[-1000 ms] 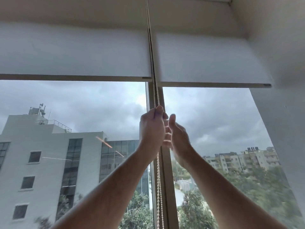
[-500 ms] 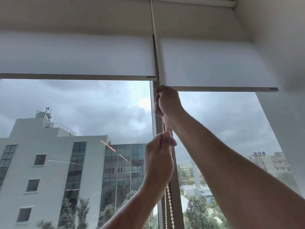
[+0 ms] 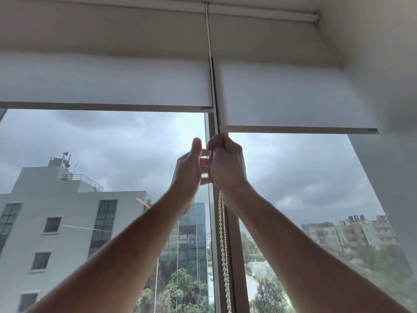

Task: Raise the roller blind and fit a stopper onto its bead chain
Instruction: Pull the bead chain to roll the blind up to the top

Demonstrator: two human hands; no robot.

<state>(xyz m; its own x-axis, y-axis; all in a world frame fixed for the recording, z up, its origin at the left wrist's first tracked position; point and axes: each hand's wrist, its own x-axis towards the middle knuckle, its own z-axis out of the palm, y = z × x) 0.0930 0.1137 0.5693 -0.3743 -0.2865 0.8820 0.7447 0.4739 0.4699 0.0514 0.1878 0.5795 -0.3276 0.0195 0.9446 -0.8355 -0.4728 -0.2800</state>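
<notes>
A white bead chain (image 3: 222,233) hangs down the window mullion between two white roller blinds. The right blind (image 3: 293,98) has its bottom bar just above my hands; the left blind (image 3: 101,82) sits a little higher. My right hand (image 3: 226,164) is fisted around the chain right below the right blind's bar. My left hand (image 3: 191,168) is beside it on the left, fingers spread, thumb up, holding nothing. No stopper is visible.
The grey mullion (image 3: 232,245) runs down behind the chain. A white wall (image 3: 383,177) closes in on the right. The blind roller tube (image 3: 259,12) sits at the ceiling. Buildings and trees show through the glass.
My left hand let go of the chain lower down and rose level with my right hand, opening. My right hand keeps its grip near the blind bar. The view tilted up.
</notes>
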